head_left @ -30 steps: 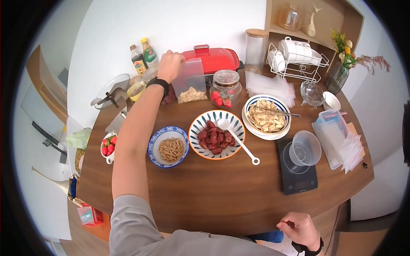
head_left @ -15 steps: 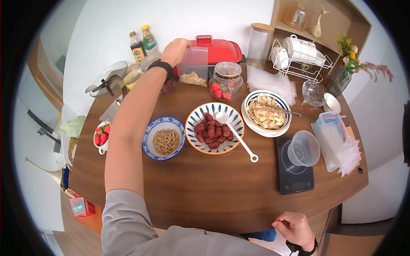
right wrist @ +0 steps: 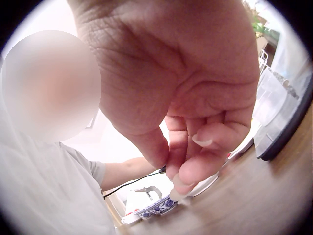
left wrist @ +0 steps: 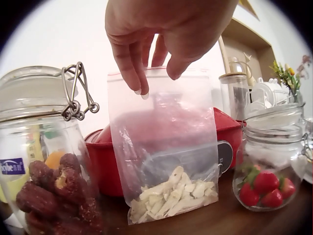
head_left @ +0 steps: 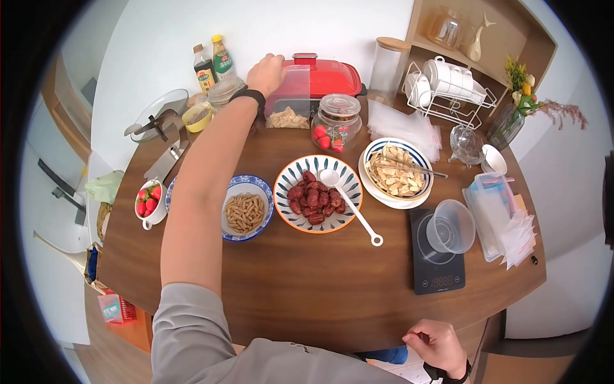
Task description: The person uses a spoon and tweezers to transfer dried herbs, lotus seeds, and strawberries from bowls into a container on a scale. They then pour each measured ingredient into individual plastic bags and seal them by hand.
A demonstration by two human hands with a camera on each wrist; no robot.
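My left hand (left wrist: 161, 39) holds a clear zip bag (left wrist: 164, 112) by its top edge, thumb in front of it. Pale dried slices (left wrist: 173, 196) fill the bottom of the bag, which stands upright on the table before a red lidded pot (head_left: 332, 78). To its left, a clip-top jar (left wrist: 49, 147) contains dark red dates. A second glass jar (head_left: 336, 125), with strawberries inside, stands right of the bag. Loosely curled and holding nothing, my right hand (head_left: 438, 345) hangs at the table's front edge.
Nearer me are a blue-rimmed bowl (head_left: 268, 211) of brown pieces and a patterned bowl (head_left: 288, 214) of red dates with a white spoon (head_left: 358, 217). Metal chopsticks (head_left: 416, 169) lie across the sliced food. A plastic tub (head_left: 451, 227) stands on a black kitchen scale (head_left: 422, 272).
Over the past second my left hand has moved the zip bag back towards the red pot; during the last half second it has stayed about there. My right hand keeps its pose.
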